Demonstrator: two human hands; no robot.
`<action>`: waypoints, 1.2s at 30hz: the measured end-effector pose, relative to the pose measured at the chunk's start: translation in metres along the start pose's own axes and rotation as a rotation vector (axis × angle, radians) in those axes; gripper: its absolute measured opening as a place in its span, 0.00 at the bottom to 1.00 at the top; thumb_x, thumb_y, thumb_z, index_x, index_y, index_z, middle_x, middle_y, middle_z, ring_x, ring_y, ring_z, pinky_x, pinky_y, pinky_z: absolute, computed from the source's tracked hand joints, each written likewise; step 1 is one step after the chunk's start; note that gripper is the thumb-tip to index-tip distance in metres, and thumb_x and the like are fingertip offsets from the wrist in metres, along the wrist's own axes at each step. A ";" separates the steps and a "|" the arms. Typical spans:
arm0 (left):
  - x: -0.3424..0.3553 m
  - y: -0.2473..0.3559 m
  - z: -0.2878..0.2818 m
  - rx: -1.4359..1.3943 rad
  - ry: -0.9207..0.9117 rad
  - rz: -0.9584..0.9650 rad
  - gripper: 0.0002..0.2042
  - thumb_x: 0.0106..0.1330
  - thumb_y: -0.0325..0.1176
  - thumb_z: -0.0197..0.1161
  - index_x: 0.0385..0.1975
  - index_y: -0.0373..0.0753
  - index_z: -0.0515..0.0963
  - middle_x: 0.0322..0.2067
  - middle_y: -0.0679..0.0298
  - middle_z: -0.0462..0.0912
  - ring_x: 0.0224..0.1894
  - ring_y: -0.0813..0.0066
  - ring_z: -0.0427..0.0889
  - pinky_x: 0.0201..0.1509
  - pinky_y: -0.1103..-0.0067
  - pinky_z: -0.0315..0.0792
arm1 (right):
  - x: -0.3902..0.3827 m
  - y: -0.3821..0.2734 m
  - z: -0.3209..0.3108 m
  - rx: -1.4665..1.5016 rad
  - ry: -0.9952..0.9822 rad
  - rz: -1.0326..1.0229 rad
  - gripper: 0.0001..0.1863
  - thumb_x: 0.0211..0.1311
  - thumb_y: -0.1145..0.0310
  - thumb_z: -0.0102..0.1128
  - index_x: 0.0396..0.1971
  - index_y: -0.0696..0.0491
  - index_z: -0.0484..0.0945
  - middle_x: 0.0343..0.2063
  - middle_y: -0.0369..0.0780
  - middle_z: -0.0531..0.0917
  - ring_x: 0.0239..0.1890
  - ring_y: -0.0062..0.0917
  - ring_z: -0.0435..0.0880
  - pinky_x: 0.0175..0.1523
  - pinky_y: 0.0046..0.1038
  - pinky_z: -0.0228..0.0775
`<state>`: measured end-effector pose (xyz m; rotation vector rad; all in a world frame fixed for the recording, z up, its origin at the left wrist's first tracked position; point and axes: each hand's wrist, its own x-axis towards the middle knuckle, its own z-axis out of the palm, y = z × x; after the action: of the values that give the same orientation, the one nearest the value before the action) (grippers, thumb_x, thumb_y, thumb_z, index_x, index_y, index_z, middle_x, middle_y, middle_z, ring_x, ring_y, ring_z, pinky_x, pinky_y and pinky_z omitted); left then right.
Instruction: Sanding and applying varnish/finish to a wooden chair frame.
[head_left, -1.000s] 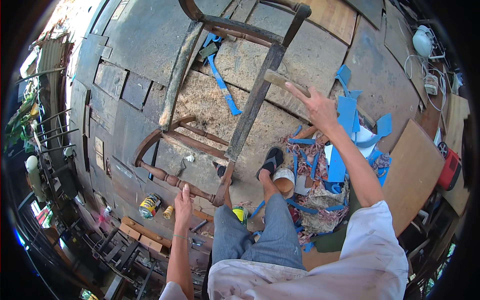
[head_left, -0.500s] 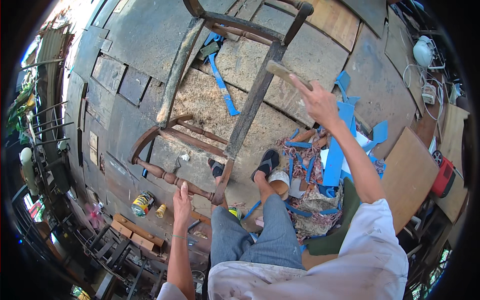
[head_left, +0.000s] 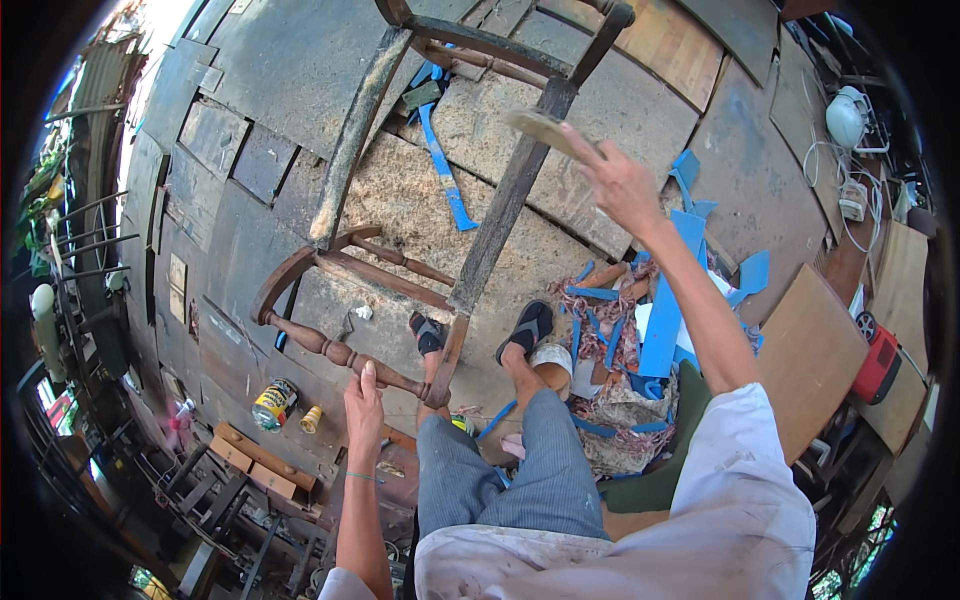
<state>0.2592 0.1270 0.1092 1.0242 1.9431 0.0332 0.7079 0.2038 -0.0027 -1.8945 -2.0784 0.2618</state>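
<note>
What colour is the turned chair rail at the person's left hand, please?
The turned rail is reddish brown, seen best in the head view.

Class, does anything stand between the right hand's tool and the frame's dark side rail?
Nothing visible does. The flat tool in the right hand overlaps the dark side rail in this view; contact cannot be judged. The left hand is at the turned rail.
</note>
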 end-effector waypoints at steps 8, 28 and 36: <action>0.001 0.020 0.014 -0.076 0.015 0.081 0.27 0.71 0.57 0.49 0.23 0.34 0.68 0.22 0.65 0.67 0.28 0.77 0.63 0.34 0.77 0.61 | 0.059 0.031 0.008 -0.167 -0.119 0.190 0.30 0.66 0.62 0.52 0.67 0.26 0.59 0.30 0.44 0.78 0.22 0.35 0.79 0.24 0.33 0.72; 0.005 -0.011 0.020 -0.186 0.070 0.063 0.20 0.71 0.47 0.54 0.27 0.33 0.71 0.23 0.71 0.65 0.29 0.83 0.60 0.32 0.79 0.58 | 0.174 0.010 0.004 1.364 0.832 0.899 0.13 0.56 0.70 0.63 0.17 0.60 0.72 0.12 0.40 0.74 0.10 0.23 0.71 0.13 0.26 0.63; 0.014 -0.028 -0.007 -0.080 0.036 0.141 0.22 0.71 0.48 0.53 0.32 0.29 0.73 0.23 0.67 0.69 0.29 0.78 0.63 0.33 0.75 0.62 | 0.077 -0.006 -0.028 1.429 0.870 0.916 0.12 0.61 0.69 0.60 0.23 0.56 0.69 0.15 0.37 0.71 0.15 0.20 0.70 0.17 0.23 0.63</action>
<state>0.2328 0.1202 0.0926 1.1117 1.8837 0.2083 0.7063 0.2774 0.0337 -1.3331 -0.1018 0.6874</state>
